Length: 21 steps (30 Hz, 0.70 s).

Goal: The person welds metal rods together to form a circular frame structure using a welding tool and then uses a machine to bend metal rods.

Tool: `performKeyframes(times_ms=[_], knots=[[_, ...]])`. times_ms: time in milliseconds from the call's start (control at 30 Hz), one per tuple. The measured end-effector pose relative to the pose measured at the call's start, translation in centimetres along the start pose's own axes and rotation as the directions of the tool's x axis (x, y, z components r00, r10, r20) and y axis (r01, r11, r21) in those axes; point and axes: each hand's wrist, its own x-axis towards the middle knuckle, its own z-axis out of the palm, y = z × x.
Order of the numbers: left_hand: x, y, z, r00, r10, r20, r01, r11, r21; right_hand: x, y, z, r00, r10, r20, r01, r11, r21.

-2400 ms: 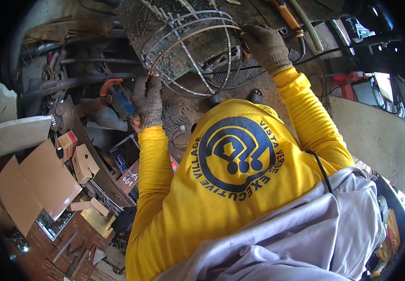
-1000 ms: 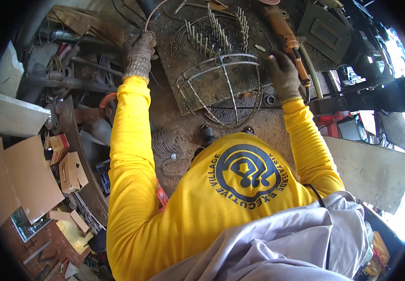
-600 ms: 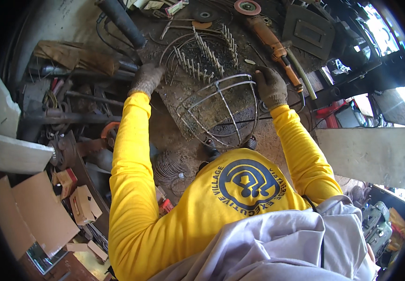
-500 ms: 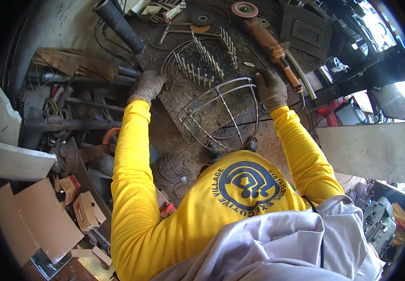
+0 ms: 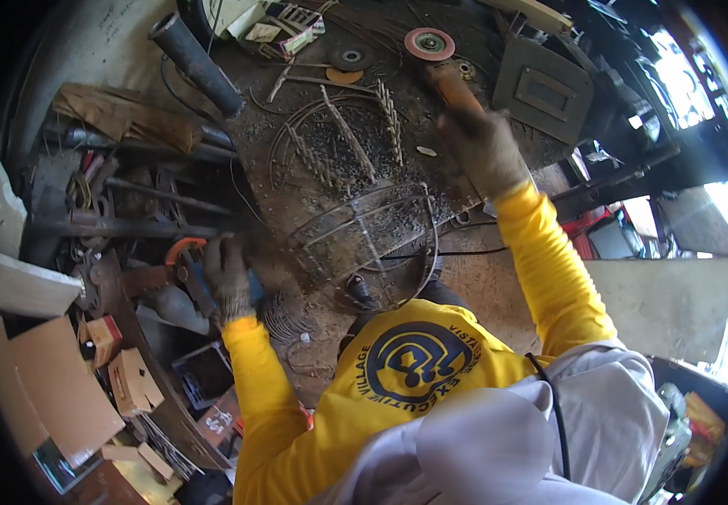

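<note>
Facing an open wire cage over the near edge of the dark metal table: slender grey rods bent into bowed ribs, crossed by curved hoops, partly softened by blur. Reaching far right with the right gloved hand, over an orange-brown grinder; cannot tell whether pinching its body or spread above it. Extending the left gloved hand at left, just beside a blue tool; cannot tell whether spread or pressed together. Showing, beyond the cage, rows of short upright rods with rough surfaces, amid looped wire and dark grit.
</note>
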Motion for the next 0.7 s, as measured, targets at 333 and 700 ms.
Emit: performKeyframes(times_ms=[333, 700], knots=[[-31.1, -16.0, -3.2, 0.883, 0.127, 0.451, -0.446, 0.522, 0.727, 33.0, 17.6, 1.5, 0.973, -0.205, 0.104, 0.228, 0.924, -0.307], [-54.8, -8.7, 3.2, -0.008, -0.973, 0.232, 0.912, 0.088, 0.400, 36.5, 14.9, 10.4, 0.817, -0.018, 0.577, 0.395, 0.746, -0.536]])
